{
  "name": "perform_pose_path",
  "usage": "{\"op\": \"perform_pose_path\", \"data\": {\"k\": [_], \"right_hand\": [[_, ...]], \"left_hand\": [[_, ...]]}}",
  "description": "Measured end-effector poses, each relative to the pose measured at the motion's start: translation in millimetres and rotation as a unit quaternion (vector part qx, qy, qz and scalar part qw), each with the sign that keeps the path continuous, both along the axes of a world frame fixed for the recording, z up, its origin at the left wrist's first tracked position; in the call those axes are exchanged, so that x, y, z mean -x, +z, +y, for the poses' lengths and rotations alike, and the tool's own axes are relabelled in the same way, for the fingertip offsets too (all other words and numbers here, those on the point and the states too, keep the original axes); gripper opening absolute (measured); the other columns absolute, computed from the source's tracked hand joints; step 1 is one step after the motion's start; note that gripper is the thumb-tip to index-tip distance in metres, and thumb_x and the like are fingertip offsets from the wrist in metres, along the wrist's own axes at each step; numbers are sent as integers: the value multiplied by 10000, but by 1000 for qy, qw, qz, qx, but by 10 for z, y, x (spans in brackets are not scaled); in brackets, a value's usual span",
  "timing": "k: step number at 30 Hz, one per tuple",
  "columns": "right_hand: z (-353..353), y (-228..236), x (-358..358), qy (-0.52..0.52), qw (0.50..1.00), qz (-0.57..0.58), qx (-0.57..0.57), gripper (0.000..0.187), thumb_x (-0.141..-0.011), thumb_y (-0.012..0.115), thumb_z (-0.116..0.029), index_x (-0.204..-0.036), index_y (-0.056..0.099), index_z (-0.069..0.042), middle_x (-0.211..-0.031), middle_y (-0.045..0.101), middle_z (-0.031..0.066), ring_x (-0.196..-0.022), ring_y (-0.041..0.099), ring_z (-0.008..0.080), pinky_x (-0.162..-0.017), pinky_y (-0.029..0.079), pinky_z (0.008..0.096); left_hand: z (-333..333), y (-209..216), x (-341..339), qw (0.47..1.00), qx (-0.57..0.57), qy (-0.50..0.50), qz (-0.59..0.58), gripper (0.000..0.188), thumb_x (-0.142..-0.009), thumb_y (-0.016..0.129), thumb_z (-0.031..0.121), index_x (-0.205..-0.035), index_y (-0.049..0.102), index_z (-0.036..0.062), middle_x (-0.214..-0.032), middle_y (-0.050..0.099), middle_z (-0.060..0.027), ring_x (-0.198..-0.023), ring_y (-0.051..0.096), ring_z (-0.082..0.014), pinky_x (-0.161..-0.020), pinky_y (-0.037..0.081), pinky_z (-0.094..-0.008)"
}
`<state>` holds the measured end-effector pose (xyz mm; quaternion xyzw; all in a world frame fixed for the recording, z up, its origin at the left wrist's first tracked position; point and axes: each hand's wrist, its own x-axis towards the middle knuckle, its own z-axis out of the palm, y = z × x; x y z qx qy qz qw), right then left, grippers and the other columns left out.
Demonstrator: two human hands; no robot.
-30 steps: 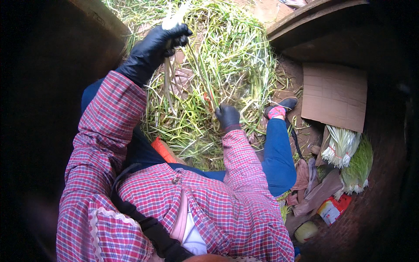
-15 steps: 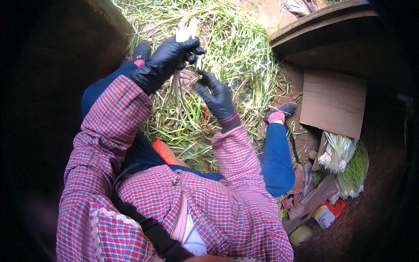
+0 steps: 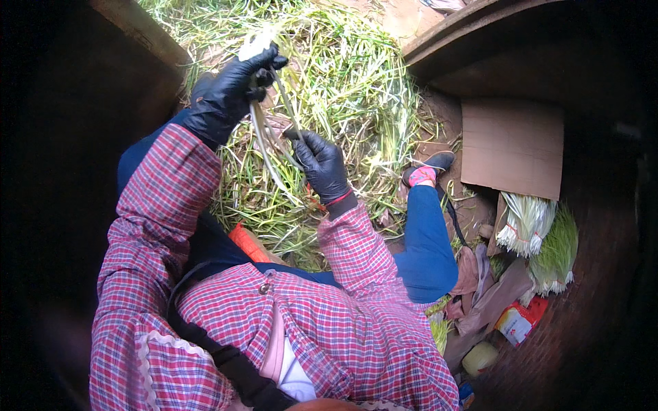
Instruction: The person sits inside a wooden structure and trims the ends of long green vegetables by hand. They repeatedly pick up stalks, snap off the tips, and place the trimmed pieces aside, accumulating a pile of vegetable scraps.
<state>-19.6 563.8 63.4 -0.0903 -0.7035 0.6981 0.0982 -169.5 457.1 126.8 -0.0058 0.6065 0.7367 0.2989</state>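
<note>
My left hand, in a black glove, is closed around a small bunch of pale chive-like stalks. Their white ends stick out above the fist, looking overexposed. Thin limp leaves hang down beneath it. Lower and to the right, my right hand, gloved in black too, pinches a thin strand that stretches up toward the left fist. Below both hands lies a wide heap of loose green and yellowish leaves.
At right, a cardboard sheet leans above tied bundles, one of white stalks, one greener. Nearby are a red-and-white packet and a round yellowish-green object. Wooden boards edge the space. An orange item lies between my legs.
My right hand has gone from open fingers near the bunch to pinching a strand, drawing down and away from the left fist. The whole view has shifted slightly.
</note>
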Motion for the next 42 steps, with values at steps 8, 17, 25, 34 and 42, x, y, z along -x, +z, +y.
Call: {"op": "perform_pose_path", "data": {"k": [8,17,25,34,42], "right_hand": [[119,-178,63,39,998,-34,-29,179,-868,530,-160,-919,621,-14,-623,572,-5,-509,520,51,-467,416,207],[1779,-1864,-319,-321,866,-200,-329,762,-608,760,-358,-1184,440,25,-1146,507,234,-1033,516,328,-910,383,349],[1263,-1591,-527,-219,920,-145,-290,448,-718,673,-234,-1128,531,-124,-834,633,136,-679,622,227,-639,503,321],[-185,-1483,-579,440,758,-310,-367,536,-702,656,-314,-1207,490,-244,-1080,576,130,-998,548,303,-870,423,385],[1198,-1723,-101,-161,983,-59,-71,163,-753,649,-104,-905,621,-52,-868,636,82,-757,593,145,-700,481,248]], "left_hand": [[159,-466,-285,985,-8,-100,-143,334,-830,582,253,-1070,502,34,-841,589,-75,-745,569,-181,-658,474,-297],[-56,-106,118,992,-115,40,1,246,-883,486,151,-1108,467,55,-604,436,44,-537,475,-95,-528,427,-256],[120,154,-16,985,-148,-41,-80,279,-851,525,230,-1049,491,36,-553,420,52,-524,439,-84,-547,393,-235],[-23,177,49,985,-147,-45,-78,281,-885,448,167,-1160,464,106,-774,478,69,-535,382,12,-422,289,-132],[-88,160,1,991,-90,-53,-79,275,-869,443,148,-1135,456,77,-773,492,65,-500,381,11,-402,279,-135]]}}
